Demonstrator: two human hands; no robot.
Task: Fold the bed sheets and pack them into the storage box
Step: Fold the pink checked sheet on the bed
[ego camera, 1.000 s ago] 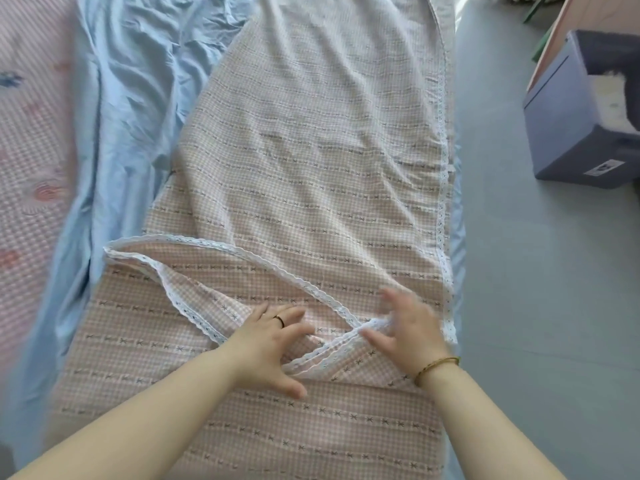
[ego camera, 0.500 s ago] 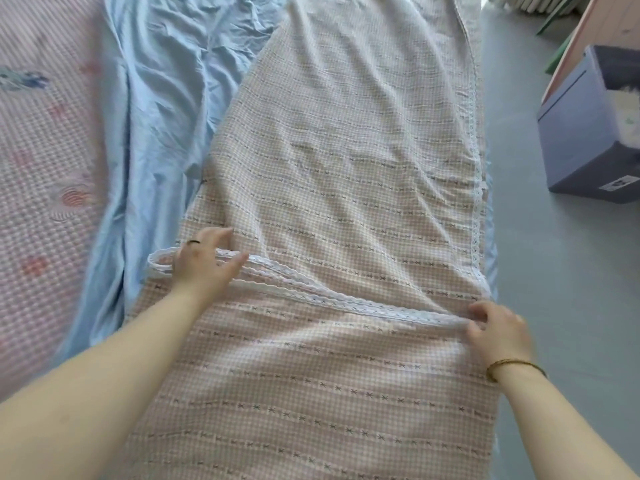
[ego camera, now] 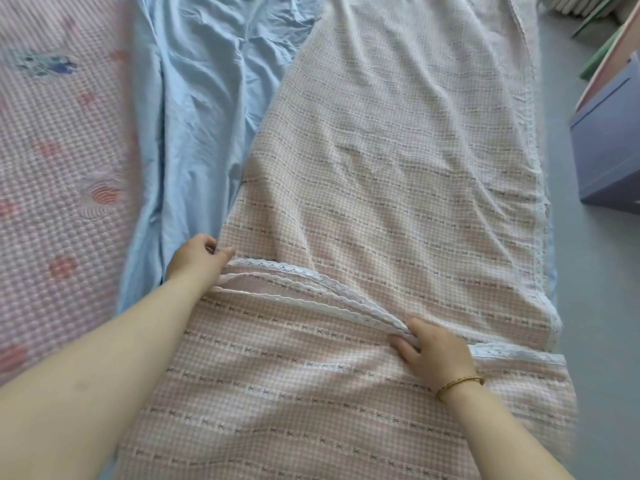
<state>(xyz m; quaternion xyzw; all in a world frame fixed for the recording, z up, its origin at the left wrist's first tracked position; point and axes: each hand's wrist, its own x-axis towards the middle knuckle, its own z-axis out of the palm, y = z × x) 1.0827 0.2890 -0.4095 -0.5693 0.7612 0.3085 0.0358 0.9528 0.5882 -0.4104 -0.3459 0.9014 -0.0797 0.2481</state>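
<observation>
Grey floor point(ego camera: 595, 306) runs along the right side of a bed with a pink quilted cover point(ego camera: 62, 168). On the bed a blue sheet point(ego camera: 201, 98) lies crumpled at the far left, partly under a long pink checked sheet point(ego camera: 381, 168). The checked sheet's near end is folded over, so its lace edge point(ego camera: 304, 282) runs across between the hands. The left hand point(ego camera: 195, 258) pinches the left end of the lace between curled fingers and thumb. The right hand point(ego camera: 434, 353), wearing a bracelet point(ego camera: 459, 386), grips the bunched lace layers nearer the right. A purple storage box point(ego camera: 609, 147) stands on the floor at the right edge, well apart from the sheets.
</observation>
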